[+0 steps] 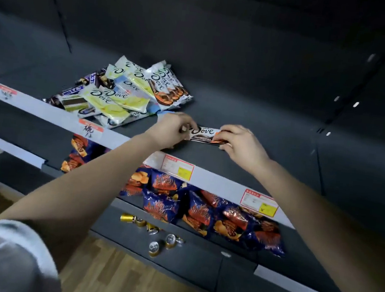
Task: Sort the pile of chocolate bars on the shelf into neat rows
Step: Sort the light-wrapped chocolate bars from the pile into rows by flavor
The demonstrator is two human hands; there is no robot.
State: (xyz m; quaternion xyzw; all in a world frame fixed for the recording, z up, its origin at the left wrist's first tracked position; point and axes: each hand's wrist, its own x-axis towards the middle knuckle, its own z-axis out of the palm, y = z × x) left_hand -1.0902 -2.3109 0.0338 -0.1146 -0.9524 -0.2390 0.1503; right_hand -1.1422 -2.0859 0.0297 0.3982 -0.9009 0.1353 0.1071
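A loose pile of chocolate bars (126, 90) in white, pale green and brown wrappers lies on the dark shelf (260, 134), left of centre. To its right, a single brown-and-white chocolate bar (206, 135) lies crosswise near the shelf's front. My left hand (171, 130) pinches its left end and my right hand (242, 144) pinches its right end. The bar's ends are hidden by my fingers.
A white price rail (218, 180) with red and yellow tags runs along the shelf's front edge. Below it lie blue and orange snack bags (194, 208). Gold cans (158, 245) sit on the lowest shelf. A wooden floor (112, 268) shows beneath.
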